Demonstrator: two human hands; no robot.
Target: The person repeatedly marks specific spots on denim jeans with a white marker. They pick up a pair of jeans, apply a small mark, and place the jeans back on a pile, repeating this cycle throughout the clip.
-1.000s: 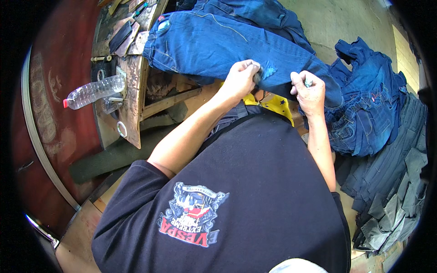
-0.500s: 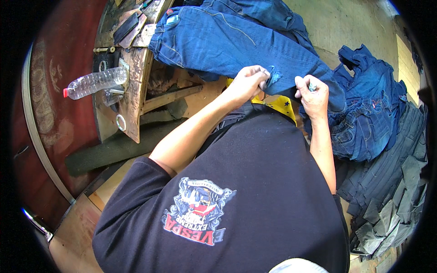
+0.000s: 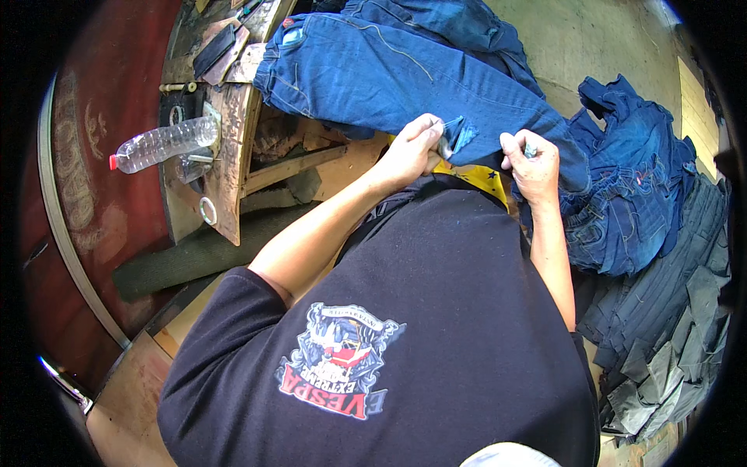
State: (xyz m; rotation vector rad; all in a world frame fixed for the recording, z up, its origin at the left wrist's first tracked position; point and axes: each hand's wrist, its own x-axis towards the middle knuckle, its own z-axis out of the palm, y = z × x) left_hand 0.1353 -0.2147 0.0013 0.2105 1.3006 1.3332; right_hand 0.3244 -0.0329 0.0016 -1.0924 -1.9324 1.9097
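Note:
A pair of blue denim trousers (image 3: 350, 74) lies stretched across in front of me, with its elastic waistband at the left. A frayed, lighter blue patch (image 3: 465, 134) shows on the leg near the front edge. My left hand (image 3: 414, 149) is closed just left of this patch, pinching blue threads (image 3: 450, 124) that run taut from it. To the right of the patch, my right hand (image 3: 535, 167) is curled into a fist over the denim. A small greenish object (image 3: 531, 149) peeks out between its fingers; its kind is mostly hidden. Yellow star-patterned cloth (image 3: 481, 180) shows below the denim.
More blue denim garments (image 3: 622, 194) are heaped at the right, beside dark grey garments (image 3: 661, 335). At the left, a clear plastic bottle with a red cap (image 3: 167, 144) juts from a worn wooden table (image 3: 229, 187). A dark phone-like slab (image 3: 214, 50) lies farther back.
My left hand has drawn back to the left from the frayed patch, and the threads now stretch out between them. My right hand has shifted only slightly left.

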